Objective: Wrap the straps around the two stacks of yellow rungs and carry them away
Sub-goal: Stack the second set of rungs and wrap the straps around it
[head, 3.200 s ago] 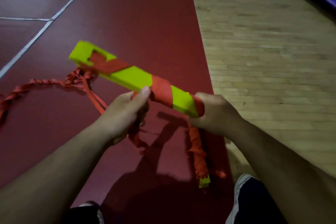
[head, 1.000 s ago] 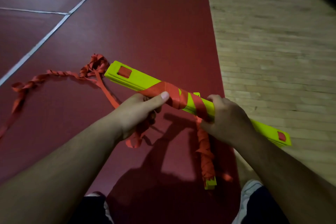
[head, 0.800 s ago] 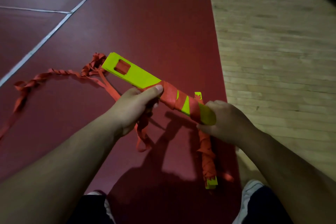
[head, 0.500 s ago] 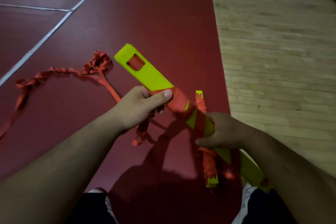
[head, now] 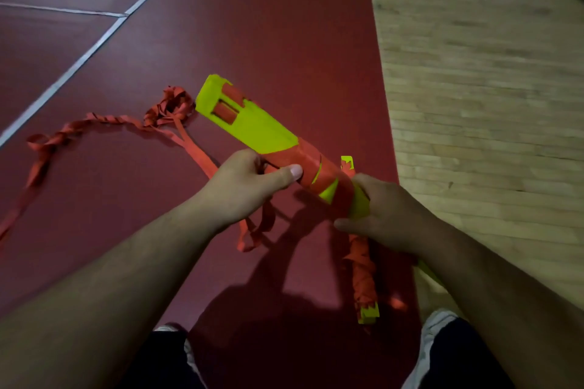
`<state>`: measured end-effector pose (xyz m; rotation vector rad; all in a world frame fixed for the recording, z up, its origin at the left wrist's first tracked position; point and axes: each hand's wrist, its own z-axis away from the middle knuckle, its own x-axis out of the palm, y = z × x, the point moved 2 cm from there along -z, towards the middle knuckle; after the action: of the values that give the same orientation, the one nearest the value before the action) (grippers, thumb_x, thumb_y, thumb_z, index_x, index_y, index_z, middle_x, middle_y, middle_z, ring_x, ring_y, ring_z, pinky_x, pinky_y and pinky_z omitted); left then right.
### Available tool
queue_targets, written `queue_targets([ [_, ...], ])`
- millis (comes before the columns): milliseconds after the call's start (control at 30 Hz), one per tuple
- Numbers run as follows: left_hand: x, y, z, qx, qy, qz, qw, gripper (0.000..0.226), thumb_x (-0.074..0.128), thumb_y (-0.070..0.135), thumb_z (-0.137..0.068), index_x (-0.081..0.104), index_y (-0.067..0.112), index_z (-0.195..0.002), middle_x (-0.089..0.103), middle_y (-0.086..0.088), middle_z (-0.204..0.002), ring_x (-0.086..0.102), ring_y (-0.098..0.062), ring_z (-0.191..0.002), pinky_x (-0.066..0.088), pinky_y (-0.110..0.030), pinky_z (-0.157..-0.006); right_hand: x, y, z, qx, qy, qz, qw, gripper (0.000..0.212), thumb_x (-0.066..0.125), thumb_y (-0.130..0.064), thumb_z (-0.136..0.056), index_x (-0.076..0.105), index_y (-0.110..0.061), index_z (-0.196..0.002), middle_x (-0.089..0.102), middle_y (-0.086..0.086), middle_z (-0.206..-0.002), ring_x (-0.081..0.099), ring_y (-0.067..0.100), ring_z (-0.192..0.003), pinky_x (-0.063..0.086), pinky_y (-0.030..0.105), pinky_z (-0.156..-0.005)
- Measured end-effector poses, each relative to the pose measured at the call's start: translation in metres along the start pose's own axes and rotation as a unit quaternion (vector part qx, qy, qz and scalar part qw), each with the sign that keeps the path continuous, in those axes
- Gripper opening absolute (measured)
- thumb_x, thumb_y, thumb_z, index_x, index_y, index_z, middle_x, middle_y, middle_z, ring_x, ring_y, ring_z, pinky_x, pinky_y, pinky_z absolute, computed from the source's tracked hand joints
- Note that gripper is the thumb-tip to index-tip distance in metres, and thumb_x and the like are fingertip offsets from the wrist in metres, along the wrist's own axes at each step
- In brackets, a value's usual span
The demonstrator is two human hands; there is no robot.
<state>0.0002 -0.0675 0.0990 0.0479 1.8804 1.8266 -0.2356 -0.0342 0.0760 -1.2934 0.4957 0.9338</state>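
Two stacks, I count: bound stack point(head: 363, 275) on floor point(head: 284, 25), near right; part-wrapped stack point(head: 252, 123) gripped by left hand point(head: 243, 186) and right hand point(head: 392, 215), loose strap point(head: 94, 123) trailing left; carrying outstanding.

A single wide-angle view is taken from a camera worn on the head, directed forward and steeply downward at close range. Both forearms are admitted from the lower edge; the left hand point(head: 249, 186) and right hand point(head: 388, 215), closed round a stack of flat yellow-green plastic rungs point(head: 252, 123), are framed near the centre. The dark red matte floor point(head: 268, 25), crossed by thin white lines point(head: 79, 57), is covered at left and centre, the pale wooden plank floor point(head: 489, 104) at right. The pale toe of a shoe point(head: 437, 324) is caught at the bottom edge.
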Motion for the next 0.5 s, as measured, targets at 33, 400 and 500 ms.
queue_targets([
  [33,0.001,-0.001,0.0,-0.014,0.004,0.002,1.0,0.038,0.067,0.024,-0.096,0.058,0.019,-0.059,0.046,0.013,-0.048,0.041,-0.006,-0.045,0.033,-0.023,-0.049,-0.001,-0.001,0.0,0.001,0.016,0.024,1.0,0.057,0.083,-0.05,-0.07,0.053,-0.036,-0.116,0.067,-0.007,-0.097,0.064,0.017,-0.088,0.054,0.04,-0.078],
  [400,0.0,-0.003,-0.003,-0.082,0.073,0.128,0.986,0.045,0.068,0.057,-0.08,0.049,0.022,-0.06,0.041,0.01,-0.053,0.033,-0.012,-0.049,0.028,-0.031,-0.055,0.007,-0.001,0.002,-0.087,0.042,0.057,0.994,0.045,0.073,-0.029,-0.079,0.058,-0.037,-0.121,0.055,-0.011,-0.092,0.056,0.011,-0.082,0.037,0.015,-0.064],
  [500,-0.006,0.005,0.002,0.014,0.018,0.126,0.992,0.04,0.065,0.046,-0.089,0.056,0.013,-0.068,0.047,0.001,-0.06,0.042,-0.023,-0.051,0.035,-0.039,-0.06,0.001,-0.004,0.001,-0.077,0.034,0.008,0.996,0.04,0.08,-0.025,-0.07,0.061,-0.03,-0.104,0.063,-0.008,-0.087,0.06,0.009,-0.077,0.047,0.03,-0.066],
])
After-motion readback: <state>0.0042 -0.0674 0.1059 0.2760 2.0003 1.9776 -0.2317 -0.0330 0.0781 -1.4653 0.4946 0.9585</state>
